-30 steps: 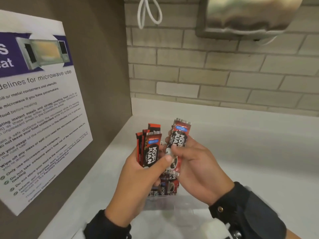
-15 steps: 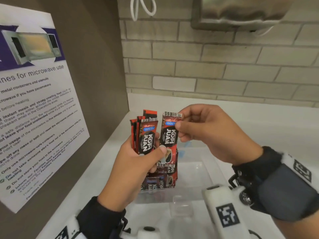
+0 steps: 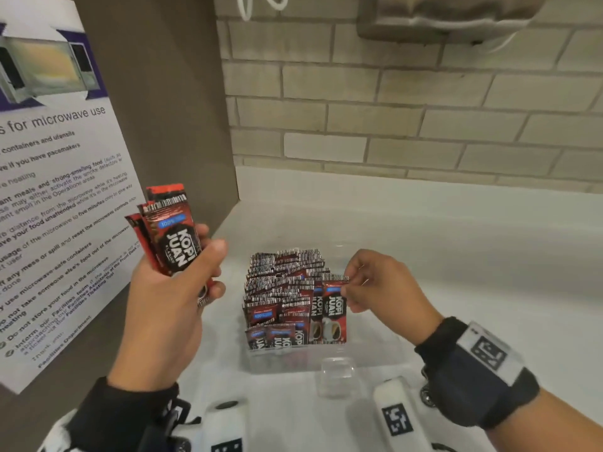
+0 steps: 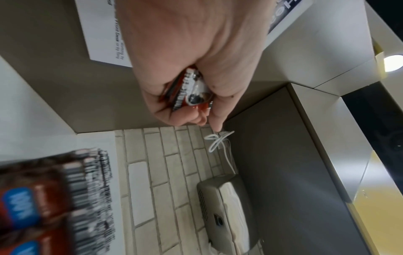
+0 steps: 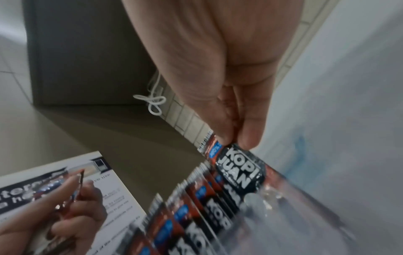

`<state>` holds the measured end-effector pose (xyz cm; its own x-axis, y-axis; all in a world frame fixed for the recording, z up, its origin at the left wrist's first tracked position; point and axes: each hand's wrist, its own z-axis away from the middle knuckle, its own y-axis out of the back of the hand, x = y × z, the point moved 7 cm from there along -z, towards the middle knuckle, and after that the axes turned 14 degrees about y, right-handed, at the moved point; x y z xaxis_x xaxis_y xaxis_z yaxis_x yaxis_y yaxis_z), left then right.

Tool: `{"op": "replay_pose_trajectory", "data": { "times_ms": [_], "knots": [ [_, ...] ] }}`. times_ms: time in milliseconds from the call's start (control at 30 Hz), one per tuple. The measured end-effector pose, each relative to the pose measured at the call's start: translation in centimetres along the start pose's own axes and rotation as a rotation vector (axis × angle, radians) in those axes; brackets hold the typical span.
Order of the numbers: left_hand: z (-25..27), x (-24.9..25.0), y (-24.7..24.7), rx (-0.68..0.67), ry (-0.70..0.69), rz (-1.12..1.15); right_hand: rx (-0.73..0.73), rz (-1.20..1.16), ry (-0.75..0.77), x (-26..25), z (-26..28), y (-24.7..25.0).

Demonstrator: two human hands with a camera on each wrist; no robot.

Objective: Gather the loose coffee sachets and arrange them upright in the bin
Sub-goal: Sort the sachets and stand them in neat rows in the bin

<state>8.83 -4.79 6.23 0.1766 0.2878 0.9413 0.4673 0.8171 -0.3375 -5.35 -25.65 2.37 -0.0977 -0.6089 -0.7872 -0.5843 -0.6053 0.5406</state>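
Note:
A clear plastic bin (image 3: 368,357) on the white counter holds several red-and-black coffee sachets (image 3: 284,288) standing upright in rows. My right hand (image 3: 350,290) pinches the top of one sachet (image 3: 334,316) at the right end of the front row, standing upright in the bin; the pinch shows close up on that sachet (image 5: 237,170) in the right wrist view. My left hand (image 3: 195,265) is raised to the left of the bin and grips a bundle of several sachets (image 3: 169,236). The bundle's lower ends (image 4: 191,93) show in the left palm.
A grey side panel with a microwave-use poster (image 3: 49,197) stands close on the left. A brick wall (image 3: 408,119) runs behind, with a metal dispenser (image 3: 450,17) and a white cord (image 3: 261,4) above. White counter (image 3: 489,256) spreads right of the bin.
My right hand took one sachet from beside the bundle and lowered it into the bin's front row. My left hand moved left and up with the remaining bundle, uncovering the bin.

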Motion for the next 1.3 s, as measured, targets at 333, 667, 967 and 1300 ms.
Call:
{"op": "replay_pose_trajectory", "data": {
  "times_ms": [333,667,967,1300],
  "knots": [
    [0.0,-1.2,0.7,0.008,0.034,-0.005,-0.002,-0.003,0.022,0.3,-0.7,-2.5],
    [-0.1,-2.3,0.1,-0.057,0.104,0.027,-0.187,0.002,-0.133,1.8,0.2,-3.3],
    [0.7,-2.8,-1.7,-0.232,0.228,0.154,-0.048,0.203,0.027,-0.8,-0.9,-0.1],
    [3.4,-3.9,-6.5,-0.421,0.396,0.048,-0.110,-0.369,0.212,-10.9,-1.0,-2.0]
  ]
}}
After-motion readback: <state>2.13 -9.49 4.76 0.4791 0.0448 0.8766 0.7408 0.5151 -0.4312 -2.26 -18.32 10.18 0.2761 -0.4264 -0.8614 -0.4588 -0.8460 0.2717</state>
